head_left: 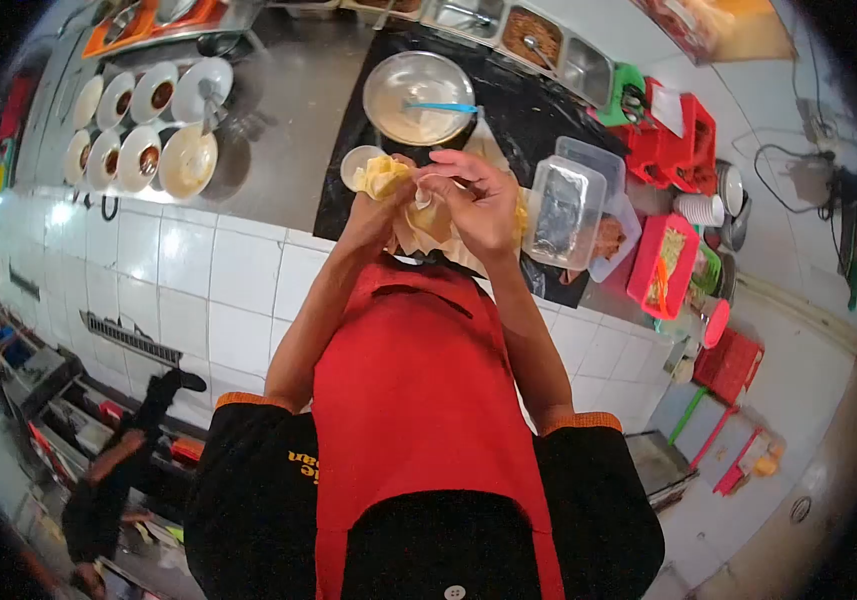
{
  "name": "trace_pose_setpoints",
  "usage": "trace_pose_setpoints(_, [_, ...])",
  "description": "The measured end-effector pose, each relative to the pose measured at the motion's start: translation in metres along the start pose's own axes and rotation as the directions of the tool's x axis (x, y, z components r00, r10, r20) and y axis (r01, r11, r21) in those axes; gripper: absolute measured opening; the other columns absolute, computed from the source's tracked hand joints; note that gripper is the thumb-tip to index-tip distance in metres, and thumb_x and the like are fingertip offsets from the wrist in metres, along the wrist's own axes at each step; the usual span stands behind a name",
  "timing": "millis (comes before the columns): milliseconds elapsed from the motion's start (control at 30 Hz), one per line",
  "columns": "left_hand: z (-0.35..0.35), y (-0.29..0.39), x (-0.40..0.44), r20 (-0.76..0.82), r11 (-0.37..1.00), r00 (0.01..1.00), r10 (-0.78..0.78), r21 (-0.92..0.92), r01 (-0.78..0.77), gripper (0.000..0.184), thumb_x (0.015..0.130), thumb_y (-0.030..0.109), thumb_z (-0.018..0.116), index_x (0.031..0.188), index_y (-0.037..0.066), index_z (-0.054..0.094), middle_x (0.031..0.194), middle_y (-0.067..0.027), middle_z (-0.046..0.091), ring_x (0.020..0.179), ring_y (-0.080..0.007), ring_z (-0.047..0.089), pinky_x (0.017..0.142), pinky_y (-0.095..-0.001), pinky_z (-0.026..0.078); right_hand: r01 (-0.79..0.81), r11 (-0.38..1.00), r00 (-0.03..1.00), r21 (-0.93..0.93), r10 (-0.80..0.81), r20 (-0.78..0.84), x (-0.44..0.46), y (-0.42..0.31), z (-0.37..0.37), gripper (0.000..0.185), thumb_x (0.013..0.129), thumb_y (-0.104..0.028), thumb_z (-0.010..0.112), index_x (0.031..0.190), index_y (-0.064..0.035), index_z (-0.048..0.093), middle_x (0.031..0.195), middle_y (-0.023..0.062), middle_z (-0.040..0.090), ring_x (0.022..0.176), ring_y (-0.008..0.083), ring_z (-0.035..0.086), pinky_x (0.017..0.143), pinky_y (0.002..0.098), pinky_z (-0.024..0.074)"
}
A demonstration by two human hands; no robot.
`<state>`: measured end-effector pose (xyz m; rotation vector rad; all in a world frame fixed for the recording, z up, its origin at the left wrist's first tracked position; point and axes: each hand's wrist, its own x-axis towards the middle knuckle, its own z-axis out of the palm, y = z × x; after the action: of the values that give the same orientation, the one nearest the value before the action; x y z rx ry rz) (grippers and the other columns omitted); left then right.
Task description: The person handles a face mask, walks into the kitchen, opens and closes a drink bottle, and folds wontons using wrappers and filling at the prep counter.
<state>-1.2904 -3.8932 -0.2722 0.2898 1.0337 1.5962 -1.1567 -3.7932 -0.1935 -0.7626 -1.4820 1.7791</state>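
Observation:
My left hand is closed around a bunch of yellow wrappers, just in front of a small white bowl. Close beside it on the right, my right hand has its fingers bent together near a small whitish piece; how firmly it grips this is too small to tell. Below the hands lies crumpled brown paper. A large metal bowl with a blue-handled utensil stands beyond them on the black counter.
Clear plastic containers stand to the right, beside a red tray and red baskets. Several white bowls with dark sauce stand on the steel counter. Metal food pans line the back. Another person is at lower left.

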Motion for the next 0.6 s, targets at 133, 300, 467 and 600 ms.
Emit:
trace_pose_setpoints(133, [0.030, -0.002, 0.002, 0.021, 0.973, 0.998, -0.057, 0.223, 0.051, 0.036, 0.103, 0.029, 0.067, 0.129, 0.006, 0.058, 0.115, -0.0030, 0.066, 0.101, -0.0115, 0.063, 0.084, -0.0290, 0.053, -0.022, 0.986, 1.000, -0.163, 0.020, -0.017, -0.007, -0.016, -0.032, 0.040, 0.089, -0.005, 0.079, 0.126, 0.0026, 0.066, 0.103, 0.0098, 0.077, 0.093, 0.0143, 0.073, 0.084, 0.0275, 0.0575])
trace_pose_setpoints(300, [0.063, -0.023, 0.010, 0.063, 0.964, 0.981, -0.183, 0.206, 0.166, 0.046, 0.105, 0.044, 0.061, 0.130, 0.005, 0.058, 0.112, -0.0053, 0.067, 0.099, -0.0128, 0.065, 0.082, -0.0310, 0.055, -0.062, 0.789, 0.998, -0.611, 0.057, -0.028, -0.022, -0.025, -0.077, 0.034, 0.087, -0.008, 0.080, 0.120, -0.0016, 0.073, 0.095, 0.0092, 0.079, 0.084, 0.0137, 0.074, 0.075, 0.0294, 0.0593])
trace_pose_setpoints(467, [0.068, -0.055, 0.031, 0.246, 0.895, 0.884, -0.397, -0.108, 0.432, 0.068, 0.102, 0.056, 0.058, 0.148, 0.007, 0.043, 0.134, -0.0121, 0.063, 0.116, -0.0241, 0.069, 0.092, -0.0387, 0.061, -0.088, 0.879, 0.987, -0.468, 0.015, -0.159, -0.025, -0.017, -0.119, 0.032, 0.088, -0.007, 0.078, 0.118, 0.0003, 0.072, 0.089, 0.0153, 0.078, 0.077, 0.0201, 0.076, 0.070, 0.0327, 0.0604])
trace_pose_setpoints(600, [0.084, -0.057, 0.033, 0.196, 0.869, 0.849, -0.491, 0.048, 0.492, 0.067, 0.101, 0.056, 0.059, 0.148, 0.010, 0.044, 0.135, -0.0120, 0.063, 0.119, -0.0273, 0.067, 0.097, -0.0438, 0.060, -0.101, 0.756, 0.992, -0.647, 0.027, -0.123, -0.024, -0.031, -0.134, 0.030, 0.088, -0.007, 0.077, 0.117, 0.0015, 0.072, 0.092, 0.0186, 0.077, 0.079, 0.0248, 0.077, 0.069, 0.0346, 0.0605])
